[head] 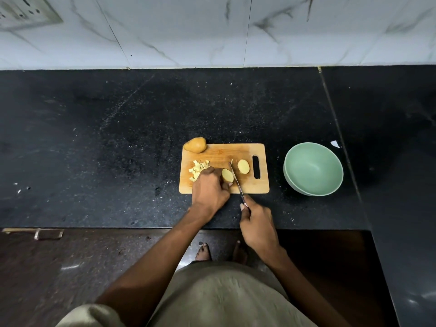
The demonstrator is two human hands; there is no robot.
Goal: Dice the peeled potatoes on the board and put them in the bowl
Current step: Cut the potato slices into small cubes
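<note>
Home kitchen, judged on fixtures. Black speckled stone counter (pixel 118 138) w/ seam at right, backed by white marble-look wall tiles (pixel 188 31); switch/socket plate (pixel 26 11) at upper left. Wooden chopping board (pixel 219 153) on counter carries potato pieces (pixel 243 166) & dice; green bowl (pixel 313 168) beside it. Dark polished floor (pixel 70 267) below; person stands barefoot at counter edge.

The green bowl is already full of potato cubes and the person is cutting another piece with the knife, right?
Not quite. The head view shows the green bowl empty; the potato cubes lie on the cutting board. The right hand is cutting with the knife.
</note>
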